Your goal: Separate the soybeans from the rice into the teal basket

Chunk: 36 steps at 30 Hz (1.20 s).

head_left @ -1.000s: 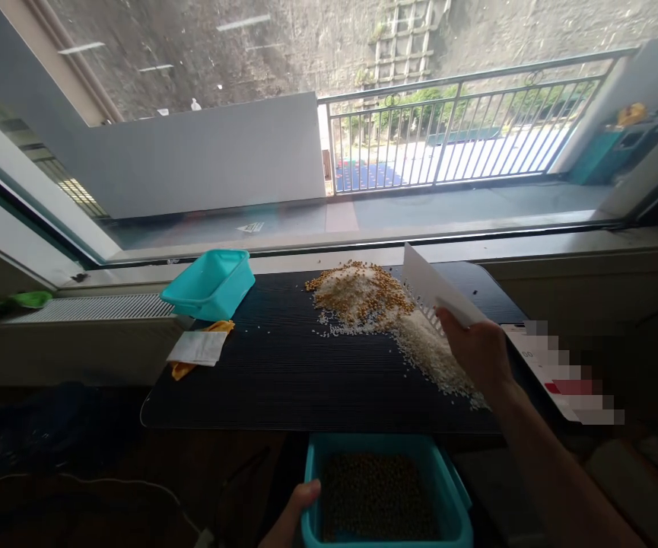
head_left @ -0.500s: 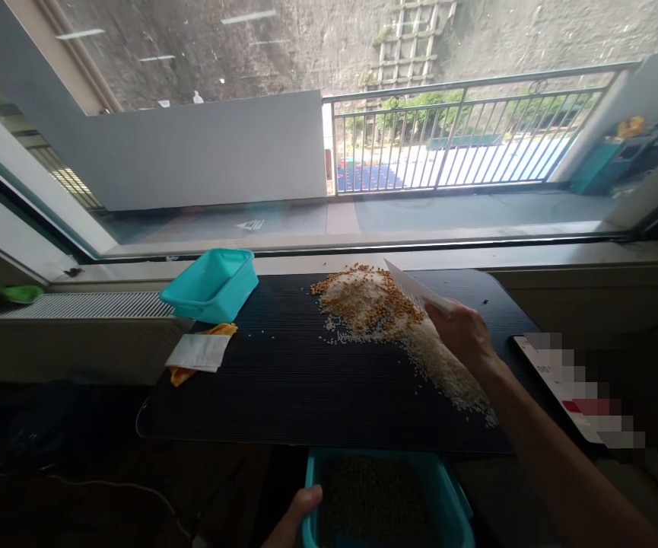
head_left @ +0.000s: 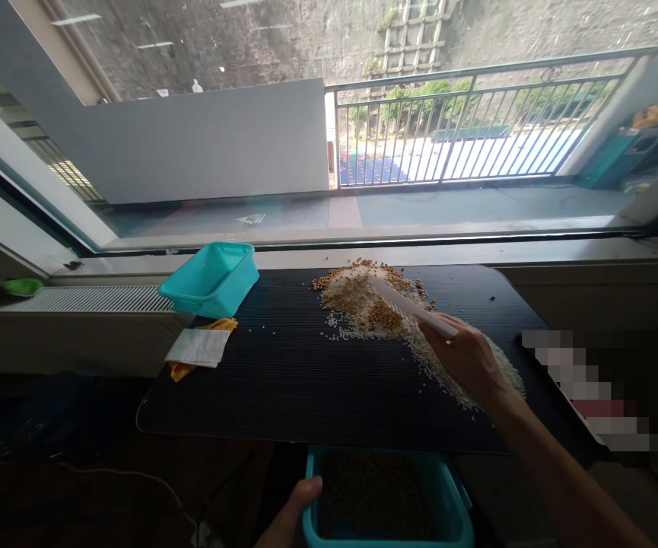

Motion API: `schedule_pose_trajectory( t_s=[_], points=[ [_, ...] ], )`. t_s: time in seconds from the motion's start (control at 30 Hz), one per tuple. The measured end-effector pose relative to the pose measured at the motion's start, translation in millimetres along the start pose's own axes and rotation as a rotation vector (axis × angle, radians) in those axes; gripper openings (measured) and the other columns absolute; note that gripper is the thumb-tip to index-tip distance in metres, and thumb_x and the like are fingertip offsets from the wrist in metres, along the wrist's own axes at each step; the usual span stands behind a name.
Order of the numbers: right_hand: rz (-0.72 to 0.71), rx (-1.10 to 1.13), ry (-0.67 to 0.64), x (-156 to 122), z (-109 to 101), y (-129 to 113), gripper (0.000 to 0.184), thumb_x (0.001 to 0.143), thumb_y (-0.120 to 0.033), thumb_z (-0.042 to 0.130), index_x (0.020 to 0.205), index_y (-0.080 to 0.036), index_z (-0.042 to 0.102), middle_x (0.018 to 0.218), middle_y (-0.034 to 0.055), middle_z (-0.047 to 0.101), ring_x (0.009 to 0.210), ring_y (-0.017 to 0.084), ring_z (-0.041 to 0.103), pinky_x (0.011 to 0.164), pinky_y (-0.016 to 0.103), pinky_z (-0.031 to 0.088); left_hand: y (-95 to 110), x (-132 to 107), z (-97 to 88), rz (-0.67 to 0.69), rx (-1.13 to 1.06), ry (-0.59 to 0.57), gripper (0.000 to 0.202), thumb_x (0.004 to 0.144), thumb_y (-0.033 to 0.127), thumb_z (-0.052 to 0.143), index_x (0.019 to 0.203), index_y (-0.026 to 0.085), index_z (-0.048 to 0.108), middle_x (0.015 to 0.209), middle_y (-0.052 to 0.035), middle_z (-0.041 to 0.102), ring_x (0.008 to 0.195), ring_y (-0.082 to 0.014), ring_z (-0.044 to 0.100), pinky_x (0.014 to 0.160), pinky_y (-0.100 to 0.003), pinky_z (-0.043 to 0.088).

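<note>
My right hand (head_left: pixel 465 358) is closed around the handle end of a long white comb (head_left: pixel 402 303), its fine teeth turned down into a grain pile. Pale rice (head_left: pixel 348 288) and golden-brown soybeans (head_left: pixel 384 316) lie mixed there on the black table. More rice (head_left: pixel 508 369) trails toward the front right, partly hidden under my hand and wrist. At the bottom, my left hand (head_left: pixel 294 506) grips the left rim of a teal plastic bin (head_left: pixel 459 498), thumb over the edge. Dark small grains fill its bottom; they are too dim to name.
An upright teal basket (head_left: pixel 214 285) stands at the table's back left corner. In front of it lies a white folded paper (head_left: pixel 198 347) over an orange cloth (head_left: pixel 180 371). A phone, partly blurred out, rests at the right edge. The window sill (head_left: pixel 288 261) borders the table's back.
The comb has swung left and down across the pile, its face now turned more flat. Some soybeans are scattered along its right side. My left hand and the bin stay almost where they were.
</note>
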State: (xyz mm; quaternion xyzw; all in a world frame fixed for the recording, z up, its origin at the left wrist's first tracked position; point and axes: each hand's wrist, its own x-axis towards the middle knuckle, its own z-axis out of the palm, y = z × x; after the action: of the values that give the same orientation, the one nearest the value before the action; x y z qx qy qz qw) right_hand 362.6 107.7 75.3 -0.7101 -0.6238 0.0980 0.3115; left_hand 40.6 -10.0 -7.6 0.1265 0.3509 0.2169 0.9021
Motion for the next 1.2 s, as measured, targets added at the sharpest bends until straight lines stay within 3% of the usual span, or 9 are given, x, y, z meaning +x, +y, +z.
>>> schedule_pose_trajectory(
  t_s=[0.1,0.27,0.57,0.7,0.9,1.2],
  points=[
    [-0.03,0.035,-0.015,-7,1,-5,0.026,0.092,-0.041,0.055,0.107,-0.021,0.063,0.109,0.0051,0.064,0.092,0.017,0.062,0.08,0.038,0.053,2,3,4.5,0.044,0.01,-0.007,0.079,0.064,0.056,0.076,0.129,0.014,0.058,0.134,-0.0123,0.062,0.139,-0.0339,0.04,0.12,-0.044,0.021],
    [-0.024,0.086,-0.007,-8,2,-6,0.028,0.092,-0.041,0.055,0.108,-0.02,0.062,0.11,0.0052,0.064,0.092,0.018,0.062,0.081,0.039,0.053,9,1,12.7,-0.053,-0.034,0.013,0.078,0.073,0.055,0.068,0.134,0.009,0.053,0.132,-0.0152,0.063,0.137,-0.0355,0.043,0.116,-0.049,0.028],
    [0.041,0.114,0.026,10,12,8,0.026,0.092,-0.041,0.055,0.109,-0.023,0.062,0.114,0.0054,0.062,0.096,0.018,0.061,0.082,0.037,0.053,9,-4,16.0,-0.008,-0.024,0.115,0.081,0.071,0.053,0.072,0.139,0.016,0.048,0.131,-0.0141,0.063,0.133,-0.0369,0.047,0.116,-0.051,0.027],
    [0.001,0.161,0.008,-2,16,6,0.028,0.091,-0.041,0.056,0.11,-0.021,0.062,0.113,0.0055,0.063,0.096,0.019,0.061,0.082,0.039,0.053,10,-3,17.6,-0.025,-0.033,0.085,0.087,0.069,0.058,0.07,0.139,0.011,0.048,0.133,-0.0165,0.062,0.134,-0.0377,0.045,0.116,-0.049,0.028],
    [-0.095,0.25,-0.013,-20,23,1,0.03,0.091,-0.041,0.056,0.111,-0.019,0.061,0.111,0.006,0.063,0.096,0.019,0.062,0.084,0.042,0.052,15,-3,25.5,-0.077,-0.017,0.056,0.083,0.068,0.056,0.069,0.141,0.023,0.046,0.14,-0.0107,0.057,0.134,-0.0396,0.045,0.11,-0.05,0.036],
    [-0.19,0.331,-0.041,-35,26,-6,0.028,0.092,-0.041,0.055,0.107,-0.018,0.062,0.108,0.0057,0.065,0.094,0.018,0.062,0.083,0.041,0.053,16,-3,25.7,-0.109,-0.034,0.025,0.09,0.067,0.061,0.068,0.144,0.023,0.041,0.138,-0.0127,0.058,0.128,-0.0412,0.051,0.102,-0.051,0.044]
  ],
)
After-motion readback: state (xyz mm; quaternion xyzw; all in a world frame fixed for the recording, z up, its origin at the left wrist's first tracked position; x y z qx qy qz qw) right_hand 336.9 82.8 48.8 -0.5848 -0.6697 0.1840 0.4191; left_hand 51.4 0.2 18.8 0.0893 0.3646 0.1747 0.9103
